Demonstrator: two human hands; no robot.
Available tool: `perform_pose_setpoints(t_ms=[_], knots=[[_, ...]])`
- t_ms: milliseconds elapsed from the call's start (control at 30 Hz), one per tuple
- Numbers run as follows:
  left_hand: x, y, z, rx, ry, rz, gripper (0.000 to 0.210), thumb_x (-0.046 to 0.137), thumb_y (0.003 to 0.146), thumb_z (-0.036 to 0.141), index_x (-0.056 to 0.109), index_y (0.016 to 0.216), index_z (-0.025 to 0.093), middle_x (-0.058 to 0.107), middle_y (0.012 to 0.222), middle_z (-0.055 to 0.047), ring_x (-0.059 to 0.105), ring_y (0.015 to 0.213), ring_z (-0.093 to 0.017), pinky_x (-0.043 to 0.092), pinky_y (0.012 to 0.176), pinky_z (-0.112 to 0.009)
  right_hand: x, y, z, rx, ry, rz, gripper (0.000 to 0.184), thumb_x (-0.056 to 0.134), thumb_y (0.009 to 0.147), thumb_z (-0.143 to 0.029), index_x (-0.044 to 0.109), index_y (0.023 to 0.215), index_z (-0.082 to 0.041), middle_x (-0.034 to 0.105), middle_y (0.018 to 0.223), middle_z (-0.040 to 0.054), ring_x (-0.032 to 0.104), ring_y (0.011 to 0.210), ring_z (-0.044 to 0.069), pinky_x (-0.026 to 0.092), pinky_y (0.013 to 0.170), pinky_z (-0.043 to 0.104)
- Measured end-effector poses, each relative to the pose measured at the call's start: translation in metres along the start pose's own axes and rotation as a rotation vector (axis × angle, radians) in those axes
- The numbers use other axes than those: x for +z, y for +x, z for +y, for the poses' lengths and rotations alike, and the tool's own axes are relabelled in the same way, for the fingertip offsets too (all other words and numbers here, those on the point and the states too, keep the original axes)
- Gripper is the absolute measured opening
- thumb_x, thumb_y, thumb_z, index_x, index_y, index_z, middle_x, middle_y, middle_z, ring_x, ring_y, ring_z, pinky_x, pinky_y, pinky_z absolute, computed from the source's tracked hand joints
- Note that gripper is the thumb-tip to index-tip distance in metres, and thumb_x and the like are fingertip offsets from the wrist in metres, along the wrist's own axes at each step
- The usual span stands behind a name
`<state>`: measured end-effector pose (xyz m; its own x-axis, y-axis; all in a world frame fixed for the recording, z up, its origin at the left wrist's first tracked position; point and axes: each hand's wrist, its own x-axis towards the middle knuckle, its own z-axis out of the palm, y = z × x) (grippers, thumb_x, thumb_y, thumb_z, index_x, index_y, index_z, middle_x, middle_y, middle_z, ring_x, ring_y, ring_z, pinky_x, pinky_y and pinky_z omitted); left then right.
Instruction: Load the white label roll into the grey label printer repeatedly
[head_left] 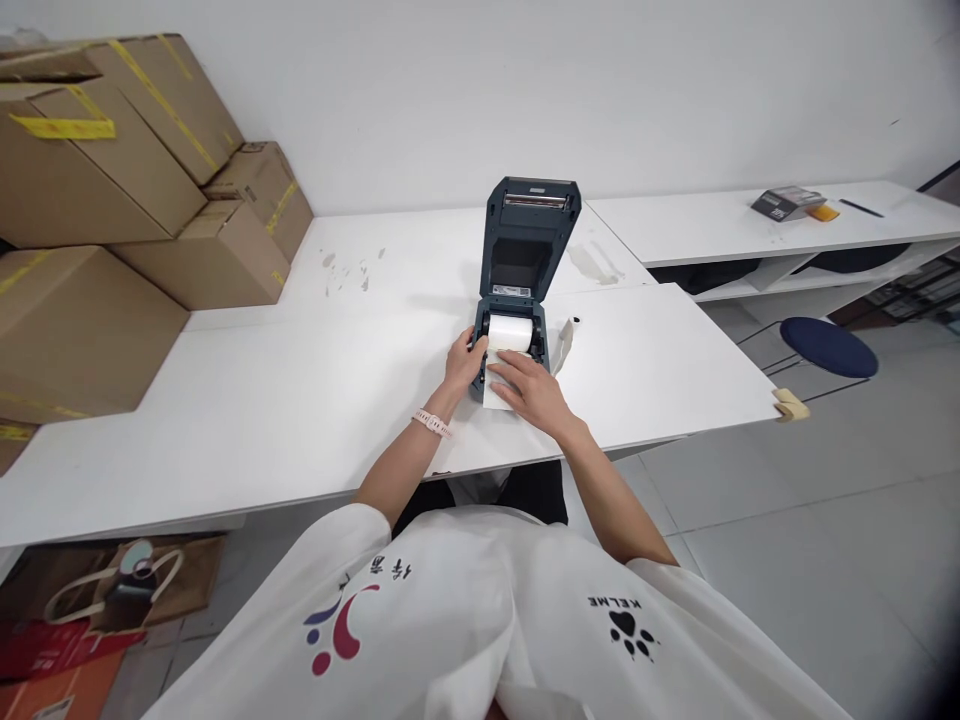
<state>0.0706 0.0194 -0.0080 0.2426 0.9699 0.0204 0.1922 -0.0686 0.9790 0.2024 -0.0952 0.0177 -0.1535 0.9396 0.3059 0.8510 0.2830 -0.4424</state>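
Observation:
A dark label printer (486, 308) stands on the white table in front of me, its lid (531, 215) tipped up and back. Inside its bay lies a white label roll (510, 332), and a strip of label paper (496, 398) runs from it over the front edge. My left hand (466, 360) is wrapped round the printer's left side, thumb at the inner edge near the roll. Across the strip lies my right hand (532, 390), its fingers stretched out and slightly apart, touching the paper. Whatever lies under that palm is hidden.
Cardboard boxes (150, 150) are stacked at the left. A curled paper strip (565, 345) lies right of the printer. Farther right are a small box (784, 203) and a pen (861, 208) on another table, with a blue stool (829, 347) below. A bag (180, 580) stands under the table.

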Motion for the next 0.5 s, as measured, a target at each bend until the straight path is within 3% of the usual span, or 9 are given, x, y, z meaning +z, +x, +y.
perform_pose_setpoints(t_ms=[100,167,233,300,367,433,500], knots=[[-0.003,-0.029,0.003,-0.032,-0.045,-0.051,0.056,0.061,0.086,0.044,0.054,0.139,0.024,0.064,0.137,-0.008,0.061,0.122,-0.025,0.050,0.100,-0.036,-0.009,-0.001,0.006,0.051,0.171,0.120,0.036,0.054,0.091,-0.057,0.069,0.111,-0.030,0.066,0.126,0.0067,0.061,0.122,0.029,0.052,0.104,0.042],[-0.006,-0.044,0.005,-0.087,-0.062,-0.077,0.072,0.071,0.080,0.047,0.047,0.145,0.026,0.059,0.142,-0.009,0.058,0.127,-0.028,0.049,0.102,-0.039,-0.025,0.011,0.018,0.122,0.222,0.226,0.042,0.047,0.093,-0.061,0.067,0.111,-0.029,0.068,0.116,0.0070,0.063,0.115,0.028,0.053,0.102,0.042],[-0.009,-0.052,0.006,-0.127,-0.087,-0.108,0.083,0.075,0.076,0.049,0.042,0.149,0.027,0.055,0.146,-0.010,0.055,0.131,-0.031,0.049,0.103,-0.041,-0.047,0.037,0.038,0.222,0.226,0.373,0.056,0.032,0.097,-0.062,0.058,0.129,-0.023,0.064,0.126,0.0110,0.059,0.122,0.029,0.049,0.106,0.046],[-0.011,-0.053,0.006,-0.136,-0.116,-0.131,0.087,0.076,0.075,0.050,0.040,0.150,0.026,0.053,0.148,-0.011,0.054,0.132,-0.032,0.049,0.104,-0.043,-0.070,0.075,0.063,0.290,0.229,0.482,0.068,0.024,0.098,-0.063,0.036,0.149,-0.020,0.044,0.151,0.0130,0.044,0.139,0.029,0.041,0.113,0.048],[-0.012,-0.052,0.006,-0.127,-0.140,-0.132,0.088,0.077,0.074,0.049,0.040,0.150,0.023,0.054,0.148,-0.012,0.054,0.131,-0.031,0.049,0.104,-0.042,-0.089,0.118,0.089,0.304,0.275,0.481,0.073,0.020,0.096,-0.071,0.020,0.156,-0.030,0.029,0.162,0.0059,0.029,0.150,0.029,0.033,0.118,0.050],[-0.012,-0.050,0.006,-0.116,-0.145,-0.121,0.086,0.077,0.074,0.047,0.042,0.149,0.022,0.056,0.146,-0.012,0.056,0.129,-0.030,0.049,0.104,-0.041,-0.100,0.155,0.109,0.285,0.374,0.386,0.078,0.019,0.091,-0.078,0.019,0.156,-0.036,0.030,0.163,0.0017,0.026,0.151,0.028,0.033,0.117,0.053],[-0.011,-0.050,0.006,-0.116,-0.135,-0.109,0.083,0.077,0.074,0.044,0.044,0.147,0.023,0.057,0.144,-0.011,0.056,0.128,-0.029,0.049,0.103,-0.039,-0.105,0.177,0.118,0.277,0.479,0.285,0.083,0.010,0.089,-0.082,0.024,0.155,-0.034,0.037,0.159,0.0019,0.032,0.148,0.028,0.038,0.113,0.053]])
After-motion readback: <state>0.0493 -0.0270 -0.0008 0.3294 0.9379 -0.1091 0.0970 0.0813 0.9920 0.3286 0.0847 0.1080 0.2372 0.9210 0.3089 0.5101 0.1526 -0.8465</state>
